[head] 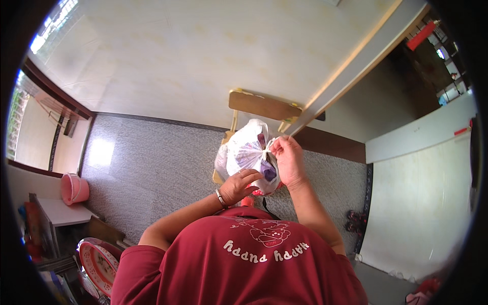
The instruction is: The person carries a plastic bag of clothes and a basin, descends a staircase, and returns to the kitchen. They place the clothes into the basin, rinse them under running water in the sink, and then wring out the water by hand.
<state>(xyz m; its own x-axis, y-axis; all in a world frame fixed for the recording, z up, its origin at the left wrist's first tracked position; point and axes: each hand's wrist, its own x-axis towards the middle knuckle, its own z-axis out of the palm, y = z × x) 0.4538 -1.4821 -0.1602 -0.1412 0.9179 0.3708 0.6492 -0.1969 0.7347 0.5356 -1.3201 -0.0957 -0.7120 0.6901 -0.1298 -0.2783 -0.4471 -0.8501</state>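
A filled white plastic bag [244, 143] is gathered at its top into a knot, and purple and dark cloth-like contents show through it. The fingers of my right hand [286, 158] pinch the bag's gathered end just beside the knot. My left hand [240, 186], with a bracelet at the wrist, lies against the near side of the bag, fingers spread and apparently gripping nothing. Underneath is a wooden chair [265, 105] with a brown backrest, its seat mostly hidden by the bag. Another translucent bag [221, 160] shows at the left.
A pale wall [171, 57] rises behind the chair, ending at a wood-edged doorway [358, 65] on the right. Left on the speckled floor [152, 160] stands a pink bucket [74, 188] beside a small white cabinet [63, 211]. A red patterned basin [98, 265] leans at the lower left.
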